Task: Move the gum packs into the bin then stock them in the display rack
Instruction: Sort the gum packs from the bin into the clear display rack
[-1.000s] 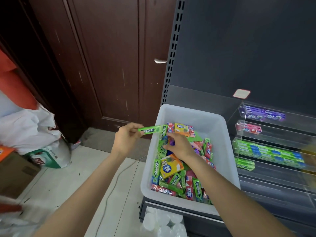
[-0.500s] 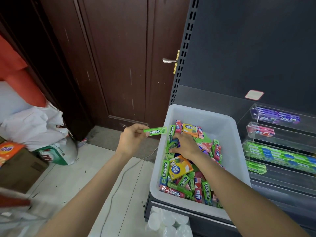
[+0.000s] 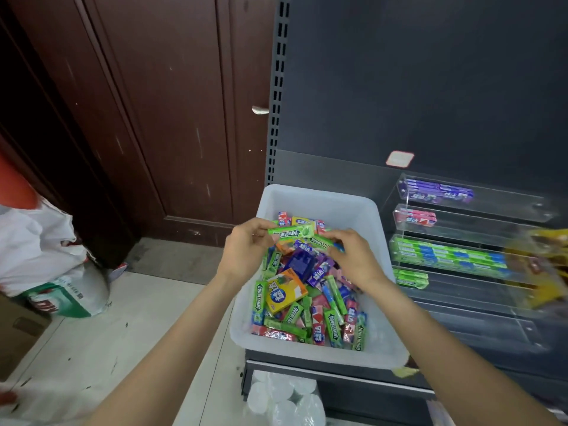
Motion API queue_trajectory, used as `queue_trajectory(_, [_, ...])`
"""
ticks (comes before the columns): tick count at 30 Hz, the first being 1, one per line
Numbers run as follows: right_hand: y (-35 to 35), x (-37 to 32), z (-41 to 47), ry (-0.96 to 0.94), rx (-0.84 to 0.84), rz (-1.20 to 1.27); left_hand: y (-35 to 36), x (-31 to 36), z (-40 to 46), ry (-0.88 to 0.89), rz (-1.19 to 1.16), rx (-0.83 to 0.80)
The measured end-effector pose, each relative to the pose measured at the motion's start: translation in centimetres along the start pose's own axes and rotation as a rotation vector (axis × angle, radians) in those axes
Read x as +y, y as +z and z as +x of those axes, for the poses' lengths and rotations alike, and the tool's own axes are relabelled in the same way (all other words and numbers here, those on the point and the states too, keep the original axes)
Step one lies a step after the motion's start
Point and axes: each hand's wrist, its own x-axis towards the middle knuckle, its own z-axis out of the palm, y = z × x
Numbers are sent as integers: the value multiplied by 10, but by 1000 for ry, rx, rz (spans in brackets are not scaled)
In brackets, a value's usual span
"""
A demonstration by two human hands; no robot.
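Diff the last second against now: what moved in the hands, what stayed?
The left hand carried its green Doublemint pack rightward, from beside the bin to over it. The right hand came up from the pile gripping a second green pack, brought beside the first. Bin contents and display rack look unchanged.

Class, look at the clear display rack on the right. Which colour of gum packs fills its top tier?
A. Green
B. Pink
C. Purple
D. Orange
C. The top tier of the display rack holds the purple gum packs; the pink packs sit one tier below, and the green packs lower still.
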Motion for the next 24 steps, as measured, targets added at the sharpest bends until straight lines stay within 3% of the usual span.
queue_trajectory(9, [-83, 80, -57, 135, 332, 146, 102, 38, -21, 135, 100, -93])
queue_trajectory(16, [-102, 148, -75, 216, 277, 46, 151, 49, -33, 96, 113, -104])
queue_trajectory(24, [-83, 172, -69, 191, 122, -123, 167, 57, -48, 39, 171, -85])
